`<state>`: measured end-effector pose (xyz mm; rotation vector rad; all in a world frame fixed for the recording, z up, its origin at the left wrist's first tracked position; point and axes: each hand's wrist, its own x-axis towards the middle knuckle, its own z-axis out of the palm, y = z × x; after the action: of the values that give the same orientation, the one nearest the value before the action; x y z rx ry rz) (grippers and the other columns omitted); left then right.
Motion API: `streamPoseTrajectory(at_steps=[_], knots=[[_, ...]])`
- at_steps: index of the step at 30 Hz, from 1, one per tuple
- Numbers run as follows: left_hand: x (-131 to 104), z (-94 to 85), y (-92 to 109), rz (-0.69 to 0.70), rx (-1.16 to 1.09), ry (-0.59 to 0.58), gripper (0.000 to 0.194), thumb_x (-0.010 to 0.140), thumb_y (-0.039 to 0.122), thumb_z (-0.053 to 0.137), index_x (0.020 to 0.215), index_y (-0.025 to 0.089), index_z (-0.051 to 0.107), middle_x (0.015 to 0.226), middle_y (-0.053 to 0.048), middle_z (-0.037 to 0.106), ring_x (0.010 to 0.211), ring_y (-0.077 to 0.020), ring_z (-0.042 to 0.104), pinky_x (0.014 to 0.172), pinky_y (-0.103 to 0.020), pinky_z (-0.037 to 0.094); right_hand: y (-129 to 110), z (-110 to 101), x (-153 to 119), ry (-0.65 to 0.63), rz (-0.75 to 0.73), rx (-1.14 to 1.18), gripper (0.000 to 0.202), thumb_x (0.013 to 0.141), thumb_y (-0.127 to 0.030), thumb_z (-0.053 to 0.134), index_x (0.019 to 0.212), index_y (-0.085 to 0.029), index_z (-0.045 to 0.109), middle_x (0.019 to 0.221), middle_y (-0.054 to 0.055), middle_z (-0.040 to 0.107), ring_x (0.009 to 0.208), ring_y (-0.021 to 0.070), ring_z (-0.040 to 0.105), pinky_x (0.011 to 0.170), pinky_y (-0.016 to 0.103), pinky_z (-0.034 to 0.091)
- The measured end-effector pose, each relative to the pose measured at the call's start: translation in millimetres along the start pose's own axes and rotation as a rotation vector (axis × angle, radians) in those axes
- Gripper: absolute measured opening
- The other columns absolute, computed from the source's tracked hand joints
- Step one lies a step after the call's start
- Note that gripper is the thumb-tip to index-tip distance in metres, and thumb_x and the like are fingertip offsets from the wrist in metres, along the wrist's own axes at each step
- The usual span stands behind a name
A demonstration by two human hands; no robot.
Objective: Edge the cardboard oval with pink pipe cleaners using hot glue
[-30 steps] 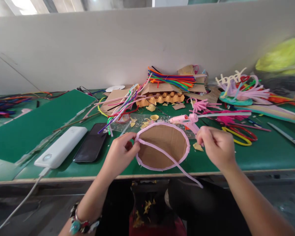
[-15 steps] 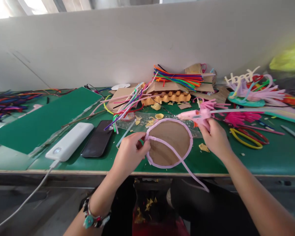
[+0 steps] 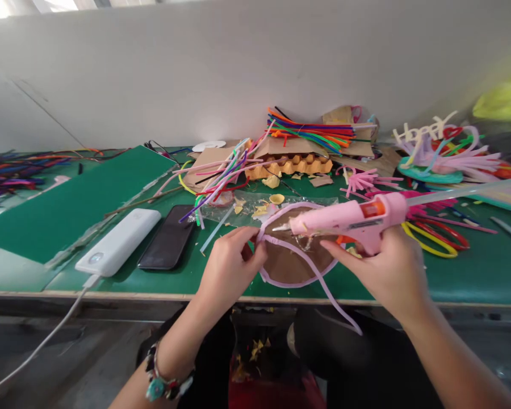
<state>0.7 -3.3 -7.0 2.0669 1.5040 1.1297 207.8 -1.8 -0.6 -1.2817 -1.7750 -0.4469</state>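
My left hand (image 3: 234,264) pinches the left edge of a round brown cardboard disc (image 3: 287,264) and the end of a lilac pipe cleaner (image 3: 319,275) there. Lilac pipe cleaner also edges the disc; the loose length crosses it and hangs over the table's front edge. In my right hand (image 3: 396,272) is a pink glue gun (image 3: 336,219), fingers wrapped round its handle. Its nozzle points left, over the upper left part of the disc, close to my left fingertips. A long glue stick (image 3: 468,192) sticks out of its back.
A white power bank (image 3: 119,241) with a cable and a black phone (image 3: 168,238) lie left. Behind are an egg carton (image 3: 298,165), colourful pipe cleaners (image 3: 310,135) and cardboard scraps. Pink pipe-cleaner shapes (image 3: 361,182) and yellow and red loops (image 3: 430,241) lie right.
My right hand has brought the glue gun down and left, closer to the camera, so it now covers part of the disc. My left hand keeps its pinch at the disc's left edge.
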Motion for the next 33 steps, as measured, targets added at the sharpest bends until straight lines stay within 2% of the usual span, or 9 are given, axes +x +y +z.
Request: streamPoseTrajectory(at_steps=[4, 9, 13, 18, 33], knots=[[-2.5, 0.2, 4.6, 0.051, 0.0, 0.027, 0.012, 0.072, 0.015, 0.045, 0.066, 0.016, 0.055, 0.056, 0.004, 0.049, 0.044, -0.0066, 0.045, 0.042, -0.016, 0.035, -2.0, 2.7, 0.1, -0.007, -0.074, -0.037, 0.042, 0.066, -0.032, 0.064, 0.054, -0.025, 0.025, 0.039, -0.008, 0.032, 0.032, 0.0067, 0.032, 0.034, 0.024, 0.025], [-4.0, -1.1, 5.8, 0.102, 0.032, 0.044, 0.012, 0.072, 0.013, 0.046, 0.065, 0.014, 0.055, 0.056, 0.003, 0.049, 0.045, -0.0058, 0.045, 0.042, -0.015, 0.033, -3.4, 3.4, -0.2, 0.032, -0.132, -0.079, 0.043, 0.069, -0.025, 0.057, 0.056, -0.026, 0.017, 0.041, -0.009, 0.024, 0.033, 0.0063, 0.025, 0.034, 0.024, 0.022], [-3.6, -1.2, 4.8, 0.113, 0.044, 0.051, 0.012, 0.072, 0.013, 0.046, 0.066, 0.014, 0.056, 0.057, 0.003, 0.05, 0.045, -0.0059, 0.045, 0.043, -0.015, 0.035, -3.8, 3.8, 1.0, 0.042, -0.147, -0.1, 0.037, 0.071, -0.023, 0.052, 0.057, -0.026, 0.018, 0.041, -0.008, 0.026, 0.033, 0.007, 0.027, 0.034, 0.024, 0.023], [-3.9, -0.5, 4.7, 0.125, 0.044, 0.057, 0.011, 0.072, 0.012, 0.047, 0.067, 0.013, 0.056, 0.057, 0.003, 0.05, 0.045, -0.0056, 0.044, 0.042, -0.015, 0.034, -4.1, 2.9, 2.4, 0.037, -0.129, -0.102, 0.028, 0.072, -0.023, 0.048, 0.058, -0.025, 0.023, 0.042, -0.006, 0.036, 0.034, 0.0086, 0.035, 0.034, 0.022, 0.028], [-4.8, -0.4, 3.7, 0.087, 0.019, 0.037, 0.01, 0.073, 0.012, 0.045, 0.065, 0.016, 0.052, 0.057, 0.004, 0.046, 0.044, -0.0057, 0.044, 0.042, -0.015, 0.034, 1.5, 2.0, 3.3, 0.004, -0.007, -0.112, 0.025, 0.068, -0.025, 0.043, 0.057, -0.026, 0.02, 0.039, -0.005, 0.033, 0.033, 0.0113, 0.036, 0.034, 0.024, 0.025]])
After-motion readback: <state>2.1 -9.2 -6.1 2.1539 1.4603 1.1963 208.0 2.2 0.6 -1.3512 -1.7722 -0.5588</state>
